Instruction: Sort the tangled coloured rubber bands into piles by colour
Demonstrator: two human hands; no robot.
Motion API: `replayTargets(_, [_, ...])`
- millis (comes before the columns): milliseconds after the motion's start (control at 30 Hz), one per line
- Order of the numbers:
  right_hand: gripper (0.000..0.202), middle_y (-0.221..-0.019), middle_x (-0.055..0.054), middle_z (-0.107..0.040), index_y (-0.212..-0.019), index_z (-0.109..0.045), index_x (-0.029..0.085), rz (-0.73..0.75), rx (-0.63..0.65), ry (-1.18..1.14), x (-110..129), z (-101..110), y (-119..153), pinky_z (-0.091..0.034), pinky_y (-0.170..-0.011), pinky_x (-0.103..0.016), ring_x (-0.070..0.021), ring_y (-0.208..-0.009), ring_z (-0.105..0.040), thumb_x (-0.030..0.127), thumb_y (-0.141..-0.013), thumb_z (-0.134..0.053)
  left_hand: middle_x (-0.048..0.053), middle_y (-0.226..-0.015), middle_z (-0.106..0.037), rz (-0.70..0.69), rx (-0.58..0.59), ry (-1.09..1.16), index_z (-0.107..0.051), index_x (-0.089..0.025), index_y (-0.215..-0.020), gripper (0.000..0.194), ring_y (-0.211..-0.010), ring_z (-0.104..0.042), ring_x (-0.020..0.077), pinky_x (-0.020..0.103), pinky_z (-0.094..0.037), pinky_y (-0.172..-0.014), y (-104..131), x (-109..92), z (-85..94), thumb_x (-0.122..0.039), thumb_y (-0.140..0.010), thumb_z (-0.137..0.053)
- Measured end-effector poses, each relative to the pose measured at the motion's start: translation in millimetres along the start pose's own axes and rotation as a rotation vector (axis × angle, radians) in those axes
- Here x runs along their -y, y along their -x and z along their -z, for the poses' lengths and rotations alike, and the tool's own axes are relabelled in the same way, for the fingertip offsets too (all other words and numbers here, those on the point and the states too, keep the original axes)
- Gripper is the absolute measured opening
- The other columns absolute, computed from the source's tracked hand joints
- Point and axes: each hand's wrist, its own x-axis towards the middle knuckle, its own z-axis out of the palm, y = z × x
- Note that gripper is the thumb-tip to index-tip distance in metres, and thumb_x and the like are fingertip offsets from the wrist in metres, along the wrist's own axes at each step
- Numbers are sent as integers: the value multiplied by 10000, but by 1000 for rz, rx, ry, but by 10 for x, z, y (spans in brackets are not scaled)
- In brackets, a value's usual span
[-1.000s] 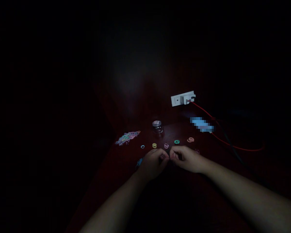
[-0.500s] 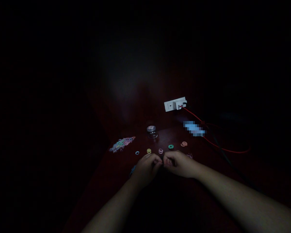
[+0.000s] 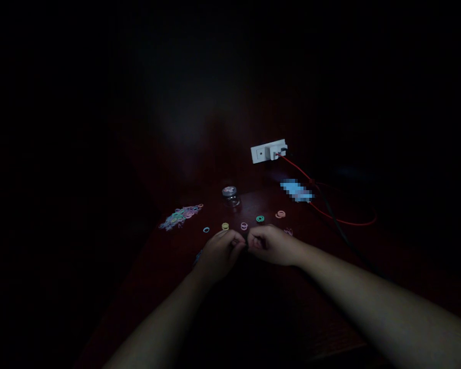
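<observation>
My left hand point(image 3: 222, 252) and my right hand point(image 3: 271, 244) almost meet over the dark red table, fingers curled and pinched. Whatever they hold is too small and dark to make out. Just beyond them lie small bands in a row: a blue one point(image 3: 206, 230), yellow ones point(image 3: 225, 226), pink ones point(image 3: 244, 225), green ones point(image 3: 260, 219) and orange ones point(image 3: 280, 214). Purplish bands point(image 3: 288, 232) show beside my right hand. Some blue bands point(image 3: 198, 257) are partly hidden by my left hand. A mixed heap of coloured bands point(image 3: 181, 217) spreads at the left.
A clear lidded jar point(image 3: 230, 196) stands behind the row. Farther back is a white power socket point(image 3: 269, 151) with plugs. From it a red cable point(image 3: 332, 219) and a black cable point(image 3: 340, 229) run right, near a blurred blue object point(image 3: 297, 190).
The whole view has shifted, so the table things and both hands appear slightly higher and farther left. My hands keep the same pinched pose close together.
</observation>
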Motion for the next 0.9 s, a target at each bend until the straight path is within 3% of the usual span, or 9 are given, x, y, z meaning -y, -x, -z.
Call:
replayTargets(567, [42,-629,35,-491,-732,-539,153,15,39,-43,21,46,16,-320,-506,-193,-74,-559,-429,112,-740,-537,1,-826,-653,-21,-34,-28,-620,-214,-878,81,-777,-587,146,281,-440,-742,-11,10,5,-265,-875,-557])
replayTargets(900, [46,-633,32,-501,-730,-527,161,2,-11,-27,-80,86,3,-338,-528,-195,-79,-569,-436,121,-748,-539,-9,-775,-639,-19,-63,-48,-614,-205,-820,81,-719,-577,131,263,-431,-702,7,27,20,-275,-851,-585])
